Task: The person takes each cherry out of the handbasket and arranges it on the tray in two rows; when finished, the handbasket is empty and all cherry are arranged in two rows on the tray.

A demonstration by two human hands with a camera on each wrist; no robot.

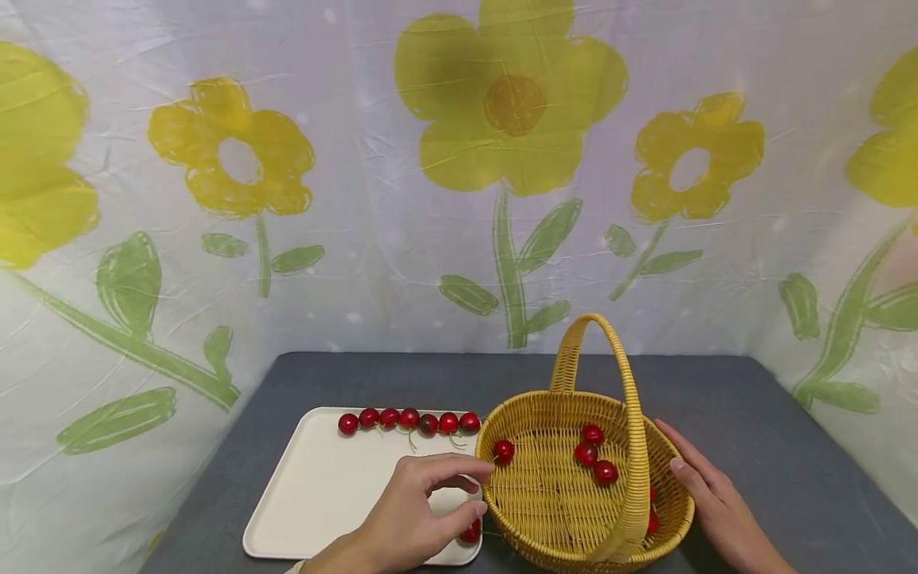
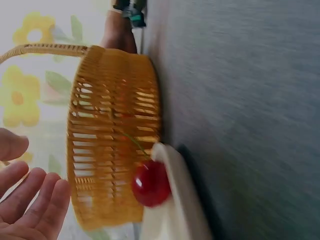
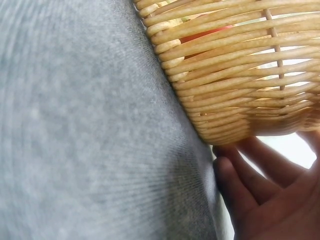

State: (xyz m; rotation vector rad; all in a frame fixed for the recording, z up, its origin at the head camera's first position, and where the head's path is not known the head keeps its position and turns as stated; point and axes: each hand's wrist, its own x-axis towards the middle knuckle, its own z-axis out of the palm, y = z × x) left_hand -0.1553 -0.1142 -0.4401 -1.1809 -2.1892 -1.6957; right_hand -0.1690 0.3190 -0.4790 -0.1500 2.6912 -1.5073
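Observation:
My left hand [image 1: 412, 514] is beside the left rim of a yellow wicker basket [image 1: 566, 550], thumb and forefinger apart and nothing between them. Its bent fingers [image 2: 42, 192] also show in the left wrist view. Below this hand, a red cherry [image 1: 470, 532] with a green stem lies at the right edge of a white tray [image 1: 315, 494]. My right hand [image 1: 720, 506] holds the basket's right side, thumb over the rim and fingers [image 3: 250, 170] against the outer weave. Several cherries [image 1: 586, 454] lie inside the basket, some partly hidden behind its tall handle [image 1: 634, 446].
Along the tray's far edge runs a row of several cherries [image 1: 409, 418], stems attached. The basket stands close against the tray's right side on a dark grey table [image 1: 402, 379]. Behind the table hangs a pale cloth [image 1: 358, 263] printed with yellow flowers.

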